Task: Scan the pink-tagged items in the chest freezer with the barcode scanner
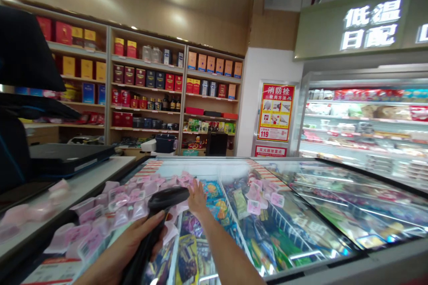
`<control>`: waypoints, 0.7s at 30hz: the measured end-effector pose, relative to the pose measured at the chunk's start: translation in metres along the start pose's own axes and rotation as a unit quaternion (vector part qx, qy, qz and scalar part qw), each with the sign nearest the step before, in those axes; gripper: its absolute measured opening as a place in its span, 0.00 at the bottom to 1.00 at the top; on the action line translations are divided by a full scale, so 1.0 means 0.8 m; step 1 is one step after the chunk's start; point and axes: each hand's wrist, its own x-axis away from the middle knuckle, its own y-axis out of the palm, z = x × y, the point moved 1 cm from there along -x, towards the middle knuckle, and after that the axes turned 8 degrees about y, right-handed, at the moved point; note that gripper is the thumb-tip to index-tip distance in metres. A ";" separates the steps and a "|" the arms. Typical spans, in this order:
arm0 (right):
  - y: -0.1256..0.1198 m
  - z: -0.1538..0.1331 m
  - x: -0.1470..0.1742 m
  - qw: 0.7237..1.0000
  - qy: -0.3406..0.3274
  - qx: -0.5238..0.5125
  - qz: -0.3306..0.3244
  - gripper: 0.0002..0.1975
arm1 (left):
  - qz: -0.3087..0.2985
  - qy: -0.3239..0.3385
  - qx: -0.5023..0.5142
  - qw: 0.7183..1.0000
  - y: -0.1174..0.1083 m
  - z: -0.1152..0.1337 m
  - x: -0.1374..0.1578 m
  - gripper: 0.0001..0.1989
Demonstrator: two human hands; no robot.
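My left hand (152, 236) is wrapped around the handle of a black handheld barcode scanner (169, 198), whose head points to the right. My right hand (198, 198) reaches forward beside the scanner's head, its fingers extended and partly apart at the right edge of a heap of small pink translucent cups (117, 202). Whether the fingertips touch a cup is hard to tell. Barcode labels show on several cups. A smaller group of the same pink cups (262, 193) lies farther right on the freezer's glass top (234, 167).
Packaged frozen goods (214, 205) show through the glass. At left, a counter (113, 169) carries more blurred pink cups (40, 209) and a black device (70, 158). Beyond stand shelves of boxes (147, 78) and a refrigerated display (364, 120). A black-framed freezer section (354, 205) extends right.
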 end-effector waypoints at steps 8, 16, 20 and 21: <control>-0.191 0.107 0.065 0.956 0.069 0.229 0.169 0.21 | -0.064 -0.011 -0.010 0.998 0.041 0.000 0.010 0.13; -0.200 0.152 0.075 0.951 0.100 0.246 0.158 0.13 | -0.065 0.013 -0.020 0.998 0.043 0.007 0.026 0.14; -0.180 0.131 0.059 0.965 0.101 0.200 0.134 0.13 | -0.060 0.019 -0.018 0.998 0.037 0.011 0.029 0.14; -0.176 0.127 0.057 0.967 0.099 0.198 0.127 0.14 | -0.060 0.019 -0.018 0.998 0.037 0.011 0.029 0.14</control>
